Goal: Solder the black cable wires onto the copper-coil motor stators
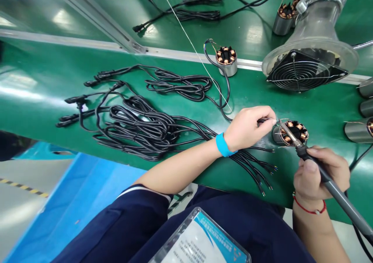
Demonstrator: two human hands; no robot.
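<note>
A slim grey-handled soldering iron with a bare metal barrel (340, 197) was gripped in the right hand (322, 173), the fingers closed around its handle. By the left hand (247, 127), a thin dark lead (264, 120) was pinched between thumb and forefinger; how the remaining fingers were filled could not be told. A fine silvery strand (201, 58) was stretched slantwise down to the left wrist side, its lower end hidden from sight.

The iron's tip was brought close to the pinched lead, just beside the rim of a short steel cylinder packed with copper coils (299, 130), which was laid on the glossy green bench top (326, 109) between the two hands. Whether tip and lead were touching could not be made out.

The step in hand was judged to be the soldering of the lead to a fine wire of the coils. For the next move, a steady pinch and a light, brief contact of the tip seemed to be called for, with the coils kept clear of the hot barrel.

Coiled black rubbery cables (140, 117) were spread to the left, and a clear plastic funnel-shaped hood (311, 32) with a round-grilled black fan (298, 74) was set beyond the work
</note>
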